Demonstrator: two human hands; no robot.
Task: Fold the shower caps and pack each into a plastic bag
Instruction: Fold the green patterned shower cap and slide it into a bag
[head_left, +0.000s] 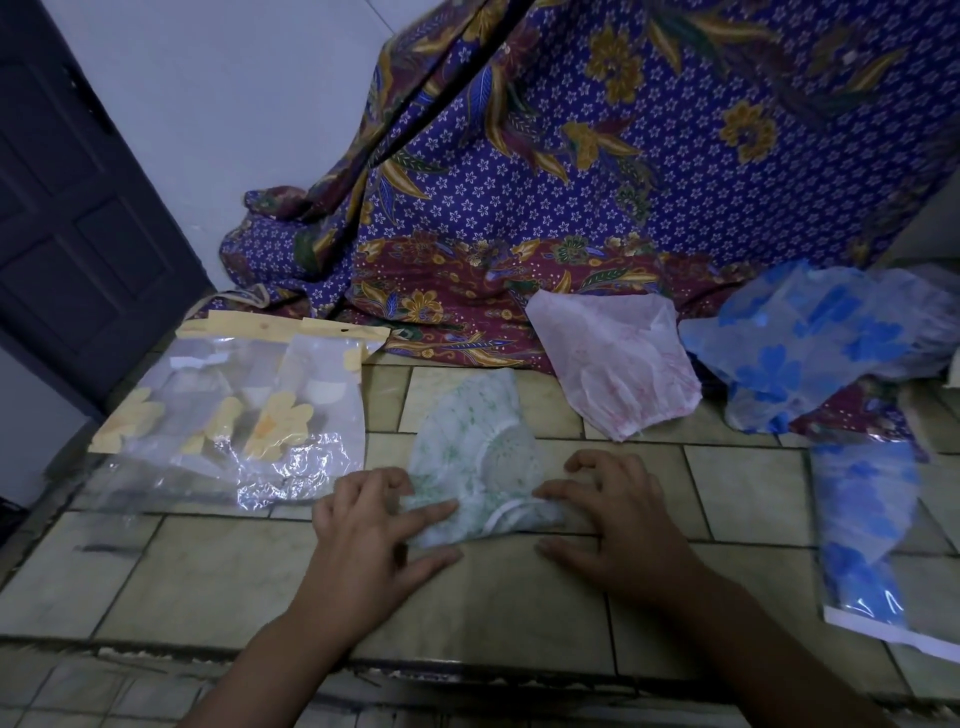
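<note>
One blue-flowered cap (865, 525) lies bagged at the right of the tiled surface (208, 571). The green-speckled cap (470, 452) is mid-fold at the centre, left hand (371, 525) and right hand (615, 512) pressing it flat, each grip spread, clamping nothing. The pink cap (615, 358), loose blue cap (810, 343) and empty bags (234, 410) await.

- Green shower cap (470, 441): white, speckled with green print, white elastic edge.
- Pink shower cap (613, 364): pale white with faint pink-red marks.
- Blue shower cap (810, 343): translucent, bright blue flowers.
- Packed bag (865, 525): clear, blue flowers inside, white strip.
- Clear plastic bags (234, 410): yellow flowers, tan header cards.
- Batik cloth (571, 171): purple with small white stars, gold leaves, maroon border.
- Tiled surface (218, 571): beige-green tiles, dark grout.
- Door (67, 208): dark navy.
</note>
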